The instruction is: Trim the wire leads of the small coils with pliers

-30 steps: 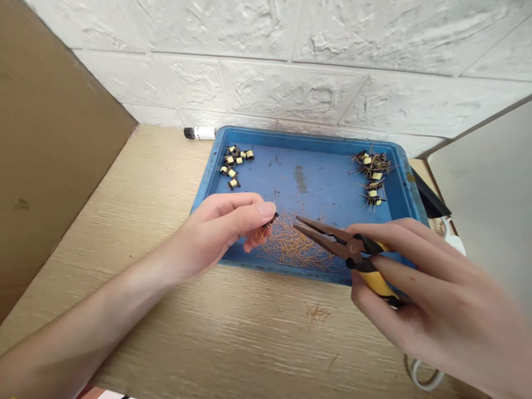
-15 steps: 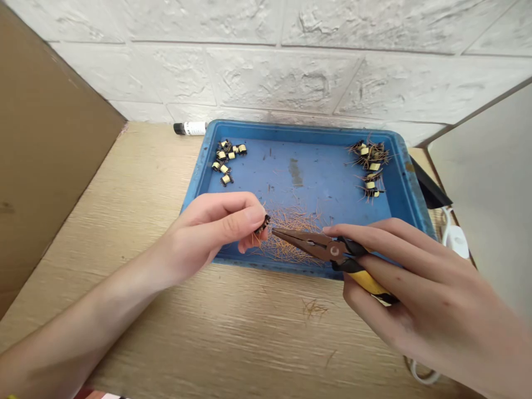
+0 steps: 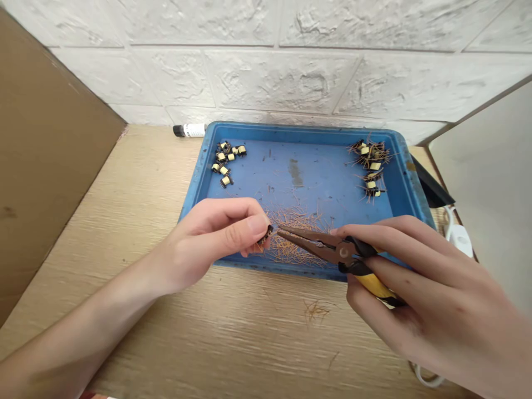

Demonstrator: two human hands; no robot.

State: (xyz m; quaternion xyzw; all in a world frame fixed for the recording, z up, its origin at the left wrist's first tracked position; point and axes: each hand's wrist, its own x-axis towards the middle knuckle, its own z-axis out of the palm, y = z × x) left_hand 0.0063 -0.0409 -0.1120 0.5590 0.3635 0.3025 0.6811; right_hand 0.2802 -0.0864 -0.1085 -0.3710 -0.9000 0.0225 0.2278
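Between the thumb and fingers of my left hand (image 3: 226, 230) is a small black transformer (image 3: 266, 235), mostly covered by the fingertips. Fine copper wires stick out below it. My right hand (image 3: 415, 277) is wrapped round long-nose pliers (image 3: 343, 253) with yellow and black handles. Their rusty brown jaws are slightly parted, and the tips point left, just short of the transformer. Both hands are over the front part of a blue tray (image 3: 299, 128). Under the pliers lies a heap of cut copper wires (image 3: 297, 244).
Several transformers with short pins (image 3: 225, 170) lie at the tray's back left. Others with long loose wires (image 3: 372, 166) are piled at the back right. A marker-like tube (image 3: 190, 130) lies behind the tray. Wire scraps (image 3: 316, 310) and a white cable switch (image 3: 460, 238) are on the table.
The pliers have shifted slightly right and their jaw tips have parted. My left hand with the transformer has moved a little down and right.
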